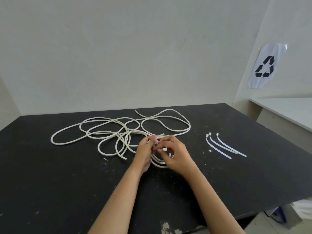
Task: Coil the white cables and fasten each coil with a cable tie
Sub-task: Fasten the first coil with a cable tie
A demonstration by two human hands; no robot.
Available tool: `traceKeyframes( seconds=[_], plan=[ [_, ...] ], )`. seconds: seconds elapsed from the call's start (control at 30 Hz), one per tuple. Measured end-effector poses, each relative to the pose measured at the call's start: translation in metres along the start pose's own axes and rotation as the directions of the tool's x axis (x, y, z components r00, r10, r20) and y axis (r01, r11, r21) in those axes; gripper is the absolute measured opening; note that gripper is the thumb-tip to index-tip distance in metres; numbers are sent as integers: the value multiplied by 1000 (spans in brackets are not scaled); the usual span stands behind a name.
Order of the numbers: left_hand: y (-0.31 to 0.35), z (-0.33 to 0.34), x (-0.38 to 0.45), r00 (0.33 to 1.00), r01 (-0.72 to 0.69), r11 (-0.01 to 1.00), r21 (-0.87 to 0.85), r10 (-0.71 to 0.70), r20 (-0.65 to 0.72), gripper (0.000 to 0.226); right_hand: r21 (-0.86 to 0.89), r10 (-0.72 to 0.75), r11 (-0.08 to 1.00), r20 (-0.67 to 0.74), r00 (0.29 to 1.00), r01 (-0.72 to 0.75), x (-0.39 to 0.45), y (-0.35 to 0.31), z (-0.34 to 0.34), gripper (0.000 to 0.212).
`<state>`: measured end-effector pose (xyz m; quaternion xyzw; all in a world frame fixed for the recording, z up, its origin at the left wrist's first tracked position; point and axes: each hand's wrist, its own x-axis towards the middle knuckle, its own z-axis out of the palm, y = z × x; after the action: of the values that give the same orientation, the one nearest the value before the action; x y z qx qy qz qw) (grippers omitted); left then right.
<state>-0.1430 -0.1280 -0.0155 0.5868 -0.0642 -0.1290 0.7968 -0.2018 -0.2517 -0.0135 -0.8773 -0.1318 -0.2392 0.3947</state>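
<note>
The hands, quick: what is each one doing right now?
Left hand: fingers curled round the small coil of white cable.
Right hand: fingers pinching a thin white plastic cable tie at that coil.

Your right hand [175, 152] hid most of the coil [158, 163], and the cable tie [164, 149] was perhaps already looped.

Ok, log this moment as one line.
left hand: grips small coil | right hand: pinches cable tie at coil | loose cables: uncoiled | spare ties: three on table
</note>
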Motion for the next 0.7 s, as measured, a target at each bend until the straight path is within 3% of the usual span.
traceKeyframes(
  seconds=[0.33,0.47,0.53,0.7],
  plan=[
    [1,3,-1,999,-38,999,12,38,16,12,83,76,994,-63,995,-71,1,-4,1,21],
    [2,0,0,998,-66,997,36,67,-19,11,399,269,892,-84,959,-215,0,-12,-2,24],
    [1,-1,0,997,-75,995,64,76,-21,11,462,296,860,-107,949,-216,2,-12,-6,19],
    [0,-1,-3,988,-156,980,127,155,19,7,389,297,893,-124,947,-229,6,-7,-5,12]
  ],
)
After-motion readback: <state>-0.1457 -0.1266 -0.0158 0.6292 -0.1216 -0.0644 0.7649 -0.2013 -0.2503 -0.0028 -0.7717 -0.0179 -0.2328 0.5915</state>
